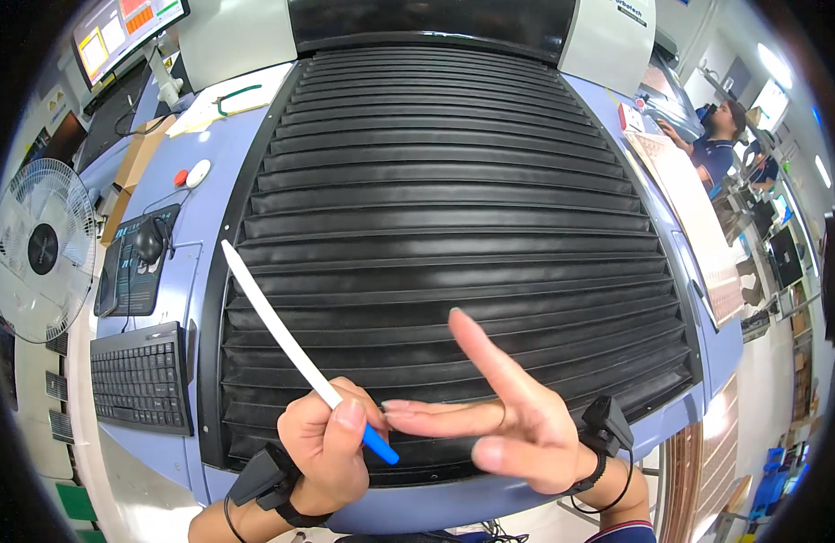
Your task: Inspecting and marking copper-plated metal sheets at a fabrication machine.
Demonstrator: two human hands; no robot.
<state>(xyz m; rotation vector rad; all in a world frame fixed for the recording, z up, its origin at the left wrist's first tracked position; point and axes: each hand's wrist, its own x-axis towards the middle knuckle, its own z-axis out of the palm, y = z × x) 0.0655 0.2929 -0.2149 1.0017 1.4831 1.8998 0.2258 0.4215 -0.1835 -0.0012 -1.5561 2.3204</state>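
Observation:
My left hand point(329, 436) is closed around a long, slim white stick with a blue end point(281, 330), its thumb pressed along the shaft near the blue part. The stick tilts up to the left, its narrow white tip over the dark left border of a ribbed black cover point(453, 240). Just to the right, my right hand point(526, 430) is open, the index finger stretched forward and the thumb apart. Its other visible fingers reach left toward the left hand; whether they touch it I cannot tell. Black devices are strapped to both wrists.
Left of the cover are a black keyboard point(138, 378), a mouse point(149, 239) on a pad, a red and a white button, and a fan point(43, 249). A monitor point(128, 36) stands at the far left. Light perforated boards point(693, 222) lie at right; another person sits beyond.

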